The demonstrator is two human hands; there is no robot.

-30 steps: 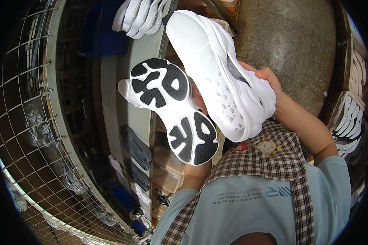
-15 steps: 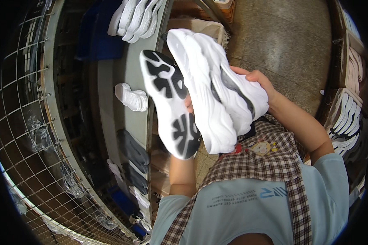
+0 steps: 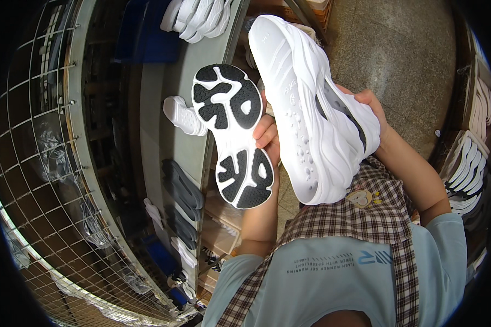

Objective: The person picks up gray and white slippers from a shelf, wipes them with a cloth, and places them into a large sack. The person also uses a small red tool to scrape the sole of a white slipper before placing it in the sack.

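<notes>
Head view: the largest thing is the long grey desk (image 3: pixel 163 147), which curves down the left half beside a wire mesh guard (image 3: pixel 33 163). The speckled floor (image 3: pixel 403 54) fills the upper right. A checked apron (image 3: pixel 360 223) lies over a pale blue shirt at the bottom.

Two white shoes are held up in the air between the desk and the person's chest, well clear of both. The side-on shoe (image 3: pixel 311 120) is the bigger in the picture, toe up and heel down to the right. The right hand (image 3: pixel 373 106) has its grip wrapped round the heel, fingers curled into the opening. The sole-up shoe (image 3: pixel 234 136) sits just left of it, with its black and white tread turned toward the camera. The left hand (image 3: pixel 267 139) is behind it, its grip closed on the far side, and only the fingertips show in the gap between the two shoes.

As far as can be judged, both shoes are already off the desk and in hand as a pair, one turned over and neither set down.

On the desk lie grey soles (image 3: pixel 183 191), a small white piece (image 3: pixel 183 115) near the tread, and white soles (image 3: pixel 199 16) at the top. More white soles stand in a rack (image 3: pixel 469 169) at the right.
</notes>
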